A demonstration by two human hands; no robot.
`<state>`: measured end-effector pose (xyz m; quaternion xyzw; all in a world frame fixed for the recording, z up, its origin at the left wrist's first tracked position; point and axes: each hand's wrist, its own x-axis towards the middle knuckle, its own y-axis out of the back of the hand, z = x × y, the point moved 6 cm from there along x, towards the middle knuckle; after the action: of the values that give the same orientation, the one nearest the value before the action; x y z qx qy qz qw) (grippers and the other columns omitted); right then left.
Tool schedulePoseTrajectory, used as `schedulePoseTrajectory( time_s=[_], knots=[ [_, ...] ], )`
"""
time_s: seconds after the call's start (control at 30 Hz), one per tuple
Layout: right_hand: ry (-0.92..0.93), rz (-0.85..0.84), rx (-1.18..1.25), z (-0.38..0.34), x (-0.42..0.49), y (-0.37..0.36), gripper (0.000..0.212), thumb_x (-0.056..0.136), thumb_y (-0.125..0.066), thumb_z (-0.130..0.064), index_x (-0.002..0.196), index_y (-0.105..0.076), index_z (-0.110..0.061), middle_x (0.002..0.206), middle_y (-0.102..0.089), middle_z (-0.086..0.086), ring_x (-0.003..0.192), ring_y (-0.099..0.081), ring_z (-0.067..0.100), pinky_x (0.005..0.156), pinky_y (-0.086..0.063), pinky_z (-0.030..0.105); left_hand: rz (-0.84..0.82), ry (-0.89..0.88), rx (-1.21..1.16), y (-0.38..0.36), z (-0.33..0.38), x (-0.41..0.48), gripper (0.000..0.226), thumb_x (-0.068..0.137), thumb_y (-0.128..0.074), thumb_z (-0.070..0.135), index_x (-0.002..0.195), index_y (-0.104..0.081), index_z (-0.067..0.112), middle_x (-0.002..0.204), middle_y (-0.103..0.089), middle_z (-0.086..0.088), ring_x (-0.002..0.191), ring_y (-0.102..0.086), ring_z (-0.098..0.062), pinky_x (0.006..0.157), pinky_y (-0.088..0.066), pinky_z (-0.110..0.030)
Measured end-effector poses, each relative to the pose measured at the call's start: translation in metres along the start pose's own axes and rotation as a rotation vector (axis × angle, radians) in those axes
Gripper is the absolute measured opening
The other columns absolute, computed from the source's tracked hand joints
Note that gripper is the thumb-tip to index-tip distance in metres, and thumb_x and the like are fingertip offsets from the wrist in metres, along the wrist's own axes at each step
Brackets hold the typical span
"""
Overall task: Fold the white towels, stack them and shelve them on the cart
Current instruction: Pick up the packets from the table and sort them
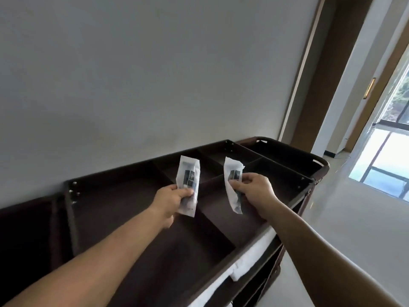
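White towels (pixel 250 260) sit low in the cart (pixel 110 180).
Left hand (pixel 171 199) pinches one packet (pixel 189 173) and right hand (pixel 256 188) pinches a second packet (pixel 232 171), both above the cart's top.

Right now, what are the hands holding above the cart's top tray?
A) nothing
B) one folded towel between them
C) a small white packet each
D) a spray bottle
C: the left hand pinches one white packet, the right hand a second packet, both over the cart tray.
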<state>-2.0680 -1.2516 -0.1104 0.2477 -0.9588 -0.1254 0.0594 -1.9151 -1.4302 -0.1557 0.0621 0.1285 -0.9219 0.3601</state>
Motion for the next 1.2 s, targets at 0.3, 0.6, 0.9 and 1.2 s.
schedulePoseTrajectory(
  time_s=[0.3,0.6,0.9,1.2],
  knots=[
    [0.059,-0.439,-0.219,-0.002,0.163,-0.114,0.025,0.081,-0.078,-0.015,0.088,-0.071,0.007,0.074,-0.065,0.011,0.066,-0.062,0.02,0.061,-0.053,0.031,0.384,-0.05,-0.009,0.02,0.026,0.059,0.022,0.087,-0.07,0.006,0.108,-0.063,0.003,0.1,-0.069,-0.015,0.082,-0.068,-0.026,0.052,-0.053,-0.029],
    [0.007,-0.779,-0.445,0.032,0.197,-0.238,0.029,0.072,-0.083,-0.017,0.088,-0.064,-0.002,0.077,-0.066,0.013,0.066,-0.064,0.027,0.061,-0.055,0.037,0.688,-0.053,-0.034,0.057,0.022,0.049,0.022,0.084,-0.071,-0.001,0.105,-0.063,0.002,0.095,-0.07,-0.014,0.073,-0.07,-0.023,0.049,-0.054,-0.027],
    [-0.023,-0.781,-0.502,0.037,0.193,-0.273,0.024,0.083,-0.073,-0.014,0.101,-0.064,-0.001,0.096,-0.069,0.016,0.084,-0.069,0.031,0.065,-0.06,0.036,0.723,-0.055,-0.002,0.076,0.016,0.064,0.024,0.084,-0.071,-0.001,0.106,-0.064,0.005,0.098,-0.071,-0.011,0.08,-0.071,-0.022,0.054,-0.056,-0.027],
    [0.221,-0.659,-0.565,0.003,0.194,-0.24,0.039,0.089,-0.066,-0.041,0.069,-0.056,-0.01,0.069,-0.062,0.006,0.059,-0.058,0.02,0.057,-0.05,0.033,0.642,-0.094,0.113,0.069,0.032,0.078,0.031,0.085,-0.073,0.008,0.113,-0.06,0.012,0.108,-0.069,-0.006,0.094,-0.07,-0.022,0.072,-0.062,-0.036]
  ],
)
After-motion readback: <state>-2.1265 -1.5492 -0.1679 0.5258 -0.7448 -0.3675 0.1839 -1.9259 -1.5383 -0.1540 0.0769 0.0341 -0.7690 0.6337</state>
